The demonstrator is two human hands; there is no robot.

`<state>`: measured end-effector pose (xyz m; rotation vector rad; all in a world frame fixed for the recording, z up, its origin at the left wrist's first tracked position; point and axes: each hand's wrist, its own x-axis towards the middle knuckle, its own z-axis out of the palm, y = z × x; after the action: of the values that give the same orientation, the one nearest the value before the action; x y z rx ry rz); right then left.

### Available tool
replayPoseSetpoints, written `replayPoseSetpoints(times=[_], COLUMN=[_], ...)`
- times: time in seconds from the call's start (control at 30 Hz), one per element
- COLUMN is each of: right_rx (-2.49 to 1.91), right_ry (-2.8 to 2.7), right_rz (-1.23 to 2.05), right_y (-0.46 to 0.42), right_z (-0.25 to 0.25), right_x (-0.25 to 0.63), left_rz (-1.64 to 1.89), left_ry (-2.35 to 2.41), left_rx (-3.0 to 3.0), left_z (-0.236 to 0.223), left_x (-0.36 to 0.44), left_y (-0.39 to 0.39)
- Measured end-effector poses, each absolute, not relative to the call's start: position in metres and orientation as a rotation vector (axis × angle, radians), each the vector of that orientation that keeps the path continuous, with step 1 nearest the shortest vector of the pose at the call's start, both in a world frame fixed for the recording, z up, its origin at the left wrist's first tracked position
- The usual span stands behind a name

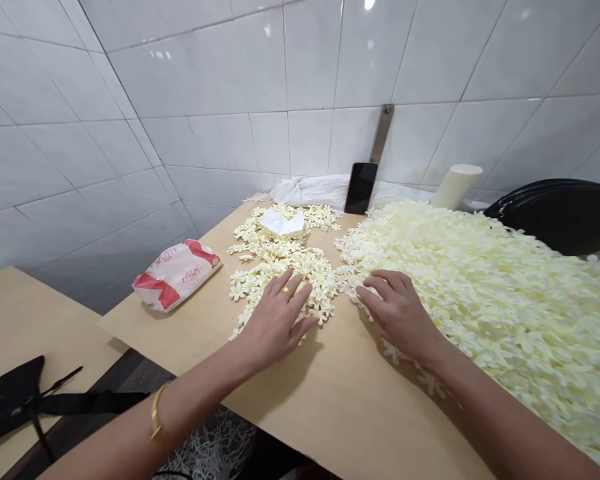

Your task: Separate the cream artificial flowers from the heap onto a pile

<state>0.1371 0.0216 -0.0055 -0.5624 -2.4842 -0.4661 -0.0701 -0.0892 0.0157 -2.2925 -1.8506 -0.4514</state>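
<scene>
My left hand (280,313) reaches over the smaller spread of pale yellow-white artificial flowers (320,273) on the tabletop. Its fingers are stretched out and apart, with nothing held in them. At the edge of the large heap of the same flower heads (510,307) is my right hand (397,310), palm down. The right fingers are spread and slightly bent, touching or just above the loose blossoms; I see nothing gripped. Between the two hands a thin scatter of flowers links the small spread to the heap.
A red and white packet (180,273) lies at the left. White paper (281,222) rests on the flowers. Along the tiled wall stand a phone (361,189), a metal strip (381,133), a white cylinder (455,188) and a black bag (560,213). The wooden table (350,400) ends near me.
</scene>
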Motion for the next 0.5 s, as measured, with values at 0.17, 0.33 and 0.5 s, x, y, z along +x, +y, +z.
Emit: replayPoseSetpoints(times=[0.17, 0.33, 0.5], right_rx=[-0.639, -0.668, -0.669], right_ry=[-2.581, -2.670, -2.657], right_rz=[-0.191, -0.015, -0.020], right_y=[0.024, 0.021, 0.011], right_z=[-0.004, -0.011, -0.011], right_x=[0.096, 0.077, 0.075], left_rz=[-0.446, -0.345, -0.391], left_ry=[-1.976, -2.175, -2.158], left_rx=[-2.054, -1.947, -1.910], left_z=[-0.023, -0.048, -0.048], left_x=[-0.085, -0.092, -0.090], left_y=[-0.141, -0.145, -0.129])
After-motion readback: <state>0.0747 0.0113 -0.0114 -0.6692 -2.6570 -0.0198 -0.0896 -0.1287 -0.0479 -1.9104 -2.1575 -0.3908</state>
